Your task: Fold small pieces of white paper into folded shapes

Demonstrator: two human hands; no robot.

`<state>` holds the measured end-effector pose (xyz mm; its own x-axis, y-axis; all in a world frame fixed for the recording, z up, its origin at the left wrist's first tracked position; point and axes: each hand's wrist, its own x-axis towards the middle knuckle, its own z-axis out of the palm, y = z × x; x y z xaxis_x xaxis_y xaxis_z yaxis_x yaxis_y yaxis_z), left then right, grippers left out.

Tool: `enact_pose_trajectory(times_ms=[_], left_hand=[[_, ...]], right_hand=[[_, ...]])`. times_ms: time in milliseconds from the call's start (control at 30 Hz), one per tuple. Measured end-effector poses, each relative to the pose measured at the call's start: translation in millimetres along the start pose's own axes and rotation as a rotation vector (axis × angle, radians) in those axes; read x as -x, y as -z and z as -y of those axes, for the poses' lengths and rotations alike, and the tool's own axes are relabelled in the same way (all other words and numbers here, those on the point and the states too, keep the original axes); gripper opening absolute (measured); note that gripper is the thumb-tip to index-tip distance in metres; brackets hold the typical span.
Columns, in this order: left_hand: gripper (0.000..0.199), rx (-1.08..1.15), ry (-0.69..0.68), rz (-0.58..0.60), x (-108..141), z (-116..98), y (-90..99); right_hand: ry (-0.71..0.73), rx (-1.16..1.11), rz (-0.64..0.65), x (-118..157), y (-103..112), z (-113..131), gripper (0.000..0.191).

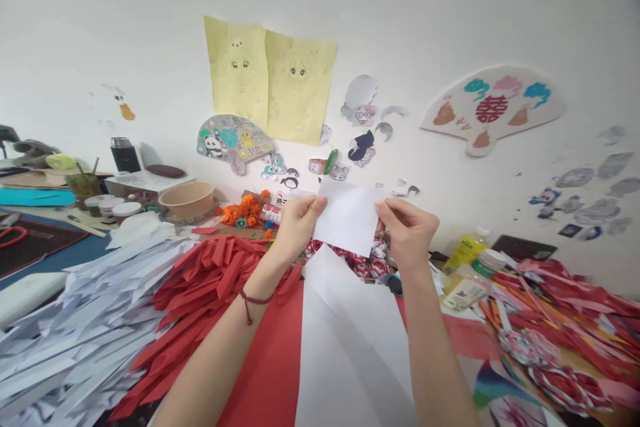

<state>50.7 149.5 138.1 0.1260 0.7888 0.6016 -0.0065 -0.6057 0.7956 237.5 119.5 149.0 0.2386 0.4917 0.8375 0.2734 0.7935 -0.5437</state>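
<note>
A small white sheet of paper (347,220) is held up in front of me, roughly square. My left hand (302,219) pinches its left edge between thumb and fingers. At the opposite edge, my right hand (407,227) grips the sheet the same way. Below it lies a larger piece of white paper (355,353), creased near its top, on top of red paper (273,360). Folded red paper strips (205,280) are heaped left of my left arm, beside a big pile of white paper strips (85,320).
Red and white paper flowers (570,383) and ribbons lie at the right. Two bottles, one a yellow bottle (467,247), stand against the wall. A tan bowl (187,201), small jars (126,211) and orange paper flowers (245,210) sit at the back left. Red-handled scissors (13,235) rest far left.
</note>
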Motion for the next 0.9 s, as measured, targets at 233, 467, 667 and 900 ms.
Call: enact_pose_trajectory(times_ms=[233,467,667,900], left_hand=[[0.048,-0.013,-0.046,0.081,-0.7,0.6,1.9],[0.047,-0.113,-0.075,-0.01,-1.5,3.4,-0.4],[0.044,-0.18,-0.116,0.045,-1.0,3.7,-0.6],[0.043,-0.25,-0.105,0.043,0.0,1.3,-0.9]], right_hand=[[0.021,0.011,-0.084,-1.4,1.5,-3.4,0.017],[0.031,0.004,-0.102,-1.3,-1.3,-2.7,0.017],[0.027,0.035,-0.146,-1.6,0.5,-4.1,0.017],[0.045,0.067,-0.186,-2.1,0.0,-4.6,0.018]])
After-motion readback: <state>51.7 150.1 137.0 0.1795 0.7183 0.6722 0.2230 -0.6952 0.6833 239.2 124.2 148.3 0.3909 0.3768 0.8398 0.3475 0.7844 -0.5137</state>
